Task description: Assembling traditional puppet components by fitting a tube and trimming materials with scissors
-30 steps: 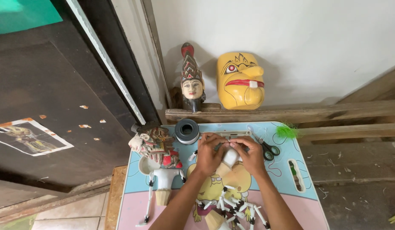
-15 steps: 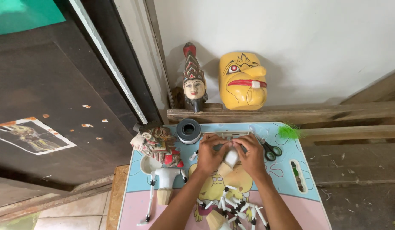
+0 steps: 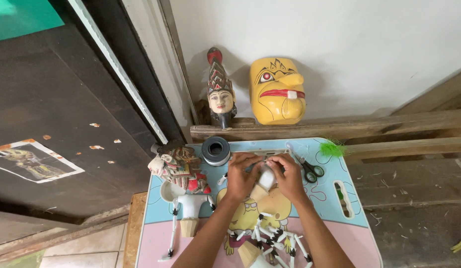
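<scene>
Both hands, the left hand [image 3: 242,176] and right hand [image 3: 289,176], pinch a small white puppet part [image 3: 266,177], which could slip onto the crowded table [image 3: 359,238].

Small white rounded puppet torso with tan wooden cone base [image 3: 263,182], gripped from both sides, between the fingers. Tilted slightly, white end up and tan end toward the wrists. Raised just over the blue-and-pink cartoon-printed tabletop [image 3: 335,198], near its middle.

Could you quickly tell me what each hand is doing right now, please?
Left hand: closed on the small white puppet piece.
Right hand: closed on the same piece from the other side.
</scene>
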